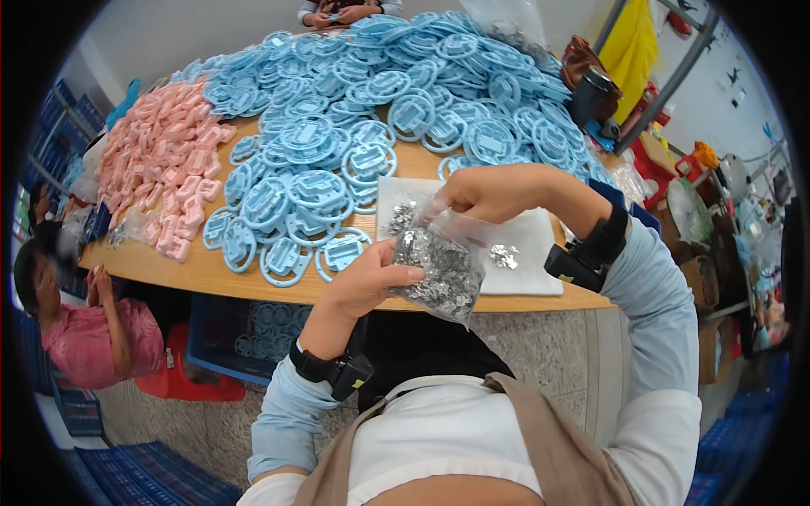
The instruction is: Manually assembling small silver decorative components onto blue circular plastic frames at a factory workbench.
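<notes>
Left hand (364, 282): curled around the lower side of a clear plastic bag (443, 261), thumb pressed on its front, fingers behind it; grip closed on the bag.
Right hand (481, 192): fingers pinched tight on the bag's top edge, at about 1 o'clock from the left hand; wrist bent down.
Bag: clear, held up between both hands just over the near table edge, centre of view; tilted, top toward 12 o'clock.
Bag contents: small shiny silver metal bits (434, 274), packed in the lower half; exact shape too small to tell.
White sheet (531, 244): flat on the table behind the bag, at 2 o'clock from the left hand; partly hidden by the bag and the right hand.
Loose silver bits (504, 256): small heap on the white sheet, just right of the bag; another cluster (402, 216) at the sheet's left edge.
Table (211, 274): wooden top, curved near edge.
Blue rings (371, 101): big heap of light blue round plastic parts, 12 o'clock, spreading toward the near edge at 10 o'clock.
Pink parts (164, 160): heap of small pink plastic pieces, 10 o'clock, touching the blue heap.
Wrist bands: black strap with a device on the left wrist (333, 371) and on the right wrist (586, 253).
Other person (84, 329): in a pink top at 8 o'clock, below the table's left end.
Second person: hands (337, 13) at the far table edge, 12 o'clock.
</notes>
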A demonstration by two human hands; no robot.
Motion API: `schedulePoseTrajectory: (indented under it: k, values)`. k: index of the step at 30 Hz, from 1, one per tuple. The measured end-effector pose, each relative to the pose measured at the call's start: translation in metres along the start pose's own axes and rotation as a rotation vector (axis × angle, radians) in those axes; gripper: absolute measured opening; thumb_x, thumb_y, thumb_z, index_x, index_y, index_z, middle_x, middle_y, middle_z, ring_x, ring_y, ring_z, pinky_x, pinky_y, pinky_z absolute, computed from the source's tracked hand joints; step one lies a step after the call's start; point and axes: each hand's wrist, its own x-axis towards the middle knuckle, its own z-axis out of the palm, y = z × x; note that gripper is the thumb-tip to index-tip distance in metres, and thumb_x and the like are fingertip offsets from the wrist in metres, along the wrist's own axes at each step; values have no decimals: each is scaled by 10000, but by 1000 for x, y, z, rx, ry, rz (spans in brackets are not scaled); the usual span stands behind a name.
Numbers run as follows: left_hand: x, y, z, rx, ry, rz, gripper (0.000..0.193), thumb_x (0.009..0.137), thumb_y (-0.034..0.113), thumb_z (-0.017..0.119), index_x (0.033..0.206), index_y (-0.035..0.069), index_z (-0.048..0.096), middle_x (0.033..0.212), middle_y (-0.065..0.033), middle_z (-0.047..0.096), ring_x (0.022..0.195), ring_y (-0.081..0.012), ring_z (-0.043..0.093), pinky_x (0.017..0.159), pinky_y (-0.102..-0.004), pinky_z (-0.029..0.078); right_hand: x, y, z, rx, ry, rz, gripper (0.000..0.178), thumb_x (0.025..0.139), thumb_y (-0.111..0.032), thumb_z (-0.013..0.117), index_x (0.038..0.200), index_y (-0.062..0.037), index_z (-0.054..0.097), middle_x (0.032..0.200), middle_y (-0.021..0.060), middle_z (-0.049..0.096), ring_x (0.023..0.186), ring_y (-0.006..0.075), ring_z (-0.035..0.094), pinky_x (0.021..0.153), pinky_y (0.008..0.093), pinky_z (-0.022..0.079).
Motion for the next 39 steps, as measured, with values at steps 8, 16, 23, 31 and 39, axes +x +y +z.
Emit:
schedulePoseTrajectory:
  k: [8,16,23,31,39]
  values:
    - [30,-52,38,-82,-144,-136,472,712,42,685,1143,-22,503,1050,-69,587,935,-127,570,833,-267,451,-21,22,41,-193,-69,117,278,748,-260,651,893,-23,623,635,104,584,551,213,512,538,352,399]
    - [68,-93,74,-171,-231,-335,581,691,58,727,1203,0,458,1085,-72,568,991,-150,553,868,-285,439,-77,57,75,-102,39,279,293,710,-276,619,831,-9,630,710,145,628,650,291,590,602,377,441]
    - [86,-86,84,11,-213,-355,666,661,74,757,1234,27,420,1095,-58,543,1014,-144,527,894,-291,422,-89,92,88,178,39,263,267,734,-194,648,891,21,623,691,99,626,603,105,528,553,287,427]
    - [103,-77,76,-2,-159,-327,625,657,74,767,1191,24,447,1055,-65,554,967,-151,547,849,-283,446,-82,115,83,361,118,175,235,713,-138,662,889,16,642,671,26,623,593,49,501,526,247,422]
    - [99,-92,60,3,-136,-529,492,714,98,726,1142,12,498,1014,-54,582,940,-132,549,848,-278,438,-89,125,79,483,242,201,189,728,-92,660,866,37,660,681,3,627,601,23,511,517,206,414]
